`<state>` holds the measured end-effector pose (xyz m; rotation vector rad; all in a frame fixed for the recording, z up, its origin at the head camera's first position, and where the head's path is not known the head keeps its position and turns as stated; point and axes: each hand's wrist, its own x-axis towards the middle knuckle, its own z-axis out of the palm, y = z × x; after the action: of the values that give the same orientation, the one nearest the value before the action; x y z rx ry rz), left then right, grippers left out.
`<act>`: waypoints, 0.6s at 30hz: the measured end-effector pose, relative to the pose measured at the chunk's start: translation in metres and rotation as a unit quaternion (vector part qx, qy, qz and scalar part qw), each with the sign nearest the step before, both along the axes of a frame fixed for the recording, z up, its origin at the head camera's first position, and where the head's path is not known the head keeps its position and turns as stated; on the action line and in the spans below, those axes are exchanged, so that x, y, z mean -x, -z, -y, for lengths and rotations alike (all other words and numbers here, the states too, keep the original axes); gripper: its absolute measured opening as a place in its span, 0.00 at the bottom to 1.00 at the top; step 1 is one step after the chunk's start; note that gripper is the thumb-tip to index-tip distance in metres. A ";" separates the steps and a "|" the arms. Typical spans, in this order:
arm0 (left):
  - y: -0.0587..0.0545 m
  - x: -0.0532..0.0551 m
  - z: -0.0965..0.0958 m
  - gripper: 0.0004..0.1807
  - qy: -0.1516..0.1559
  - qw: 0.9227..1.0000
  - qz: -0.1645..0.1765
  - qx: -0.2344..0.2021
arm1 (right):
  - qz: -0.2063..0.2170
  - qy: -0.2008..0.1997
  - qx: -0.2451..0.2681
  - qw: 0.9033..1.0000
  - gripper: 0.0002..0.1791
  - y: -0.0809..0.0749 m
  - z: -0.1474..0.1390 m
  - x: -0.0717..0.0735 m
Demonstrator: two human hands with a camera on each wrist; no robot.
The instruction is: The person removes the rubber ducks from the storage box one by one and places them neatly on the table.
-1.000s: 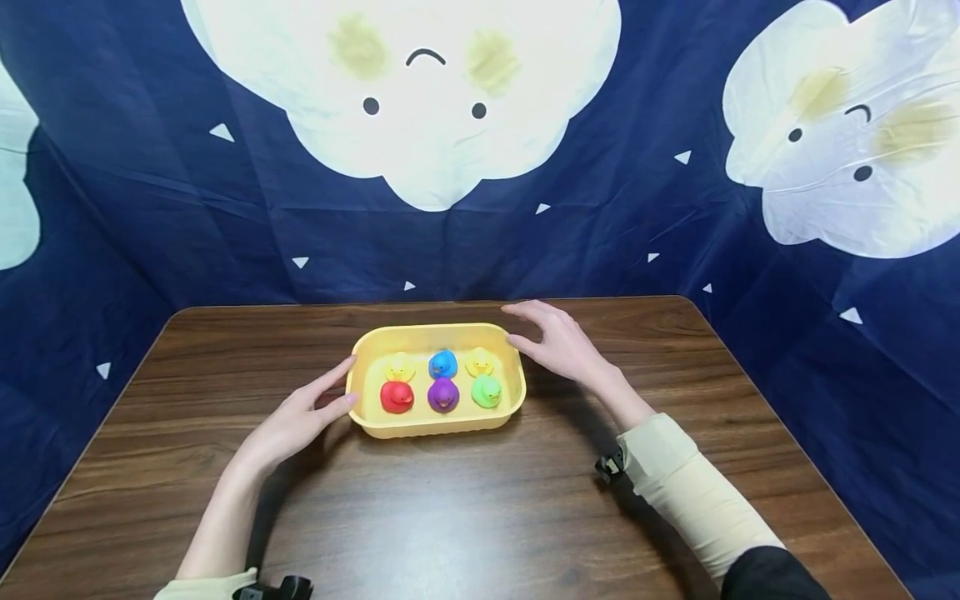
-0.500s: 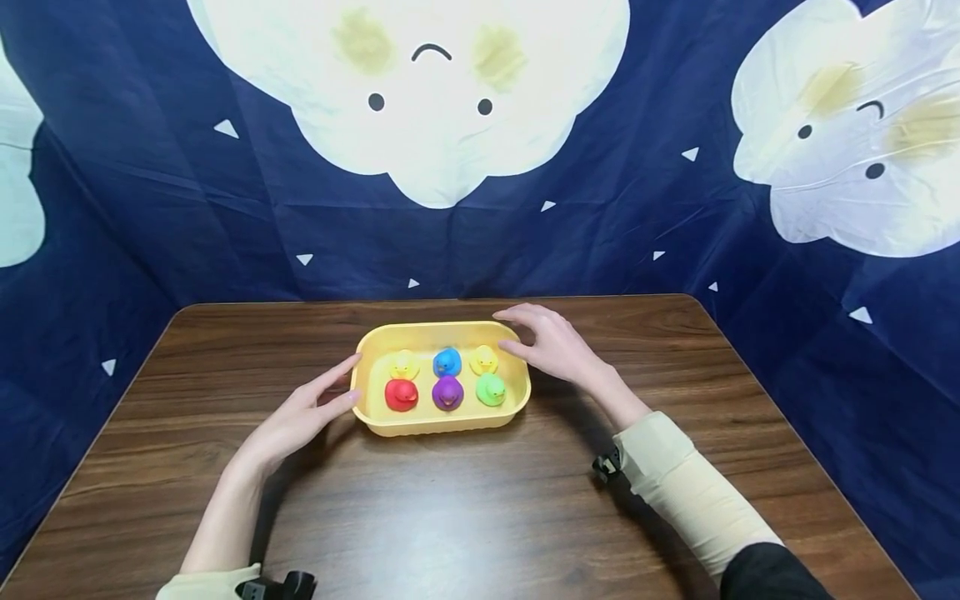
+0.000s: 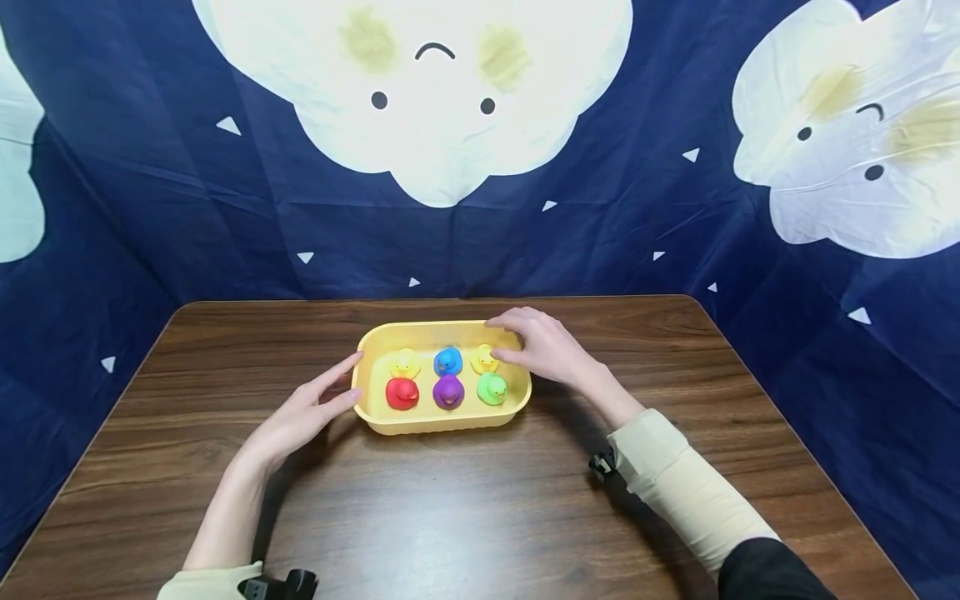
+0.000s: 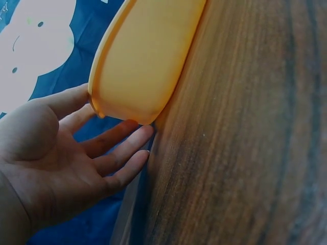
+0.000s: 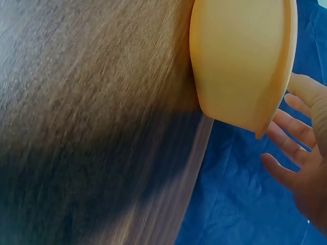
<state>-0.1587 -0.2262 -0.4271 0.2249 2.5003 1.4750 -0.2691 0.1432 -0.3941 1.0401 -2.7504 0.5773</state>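
A yellow plastic basket (image 3: 442, 423) holds several rubber ducks in two rows. At the back are a yellow duck (image 3: 405, 364), a blue duck (image 3: 447, 361) and another yellow duck (image 3: 484, 359). In front sit a red duck (image 3: 402, 393), a purple duck (image 3: 448, 392) and a green duck (image 3: 492, 388). My left hand (image 3: 300, 417) touches the basket's left end, thumb at the rim and fingers spread along the wall in the left wrist view. My right hand (image 3: 551, 350) reaches over the back right corner, its thumb close by the right yellow duck, the fingers loosely bent with nothing between them.
The basket stands on a dark wooden table (image 3: 480, 517), near its back edge. Behind the table hangs a blue cloth (image 3: 360, 242) printed with white clouds. Each wrist wears a small black camera, such as the left wrist camera (image 3: 279, 586).
My right hand has moved left and inward, from beside the basket to over its right end. My left hand stays at the left end. The ducks keep their places.
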 end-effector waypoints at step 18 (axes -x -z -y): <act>0.001 0.001 0.001 0.38 0.000 1.000 0.013 -0.013 | -0.009 -0.030 -0.059 0.998 0.20 0.010 0.014 0.003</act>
<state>-0.1597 -0.2268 -0.4281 0.2095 2.4612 1.5009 -0.2724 0.1290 -0.4042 1.1502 -2.7749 0.4149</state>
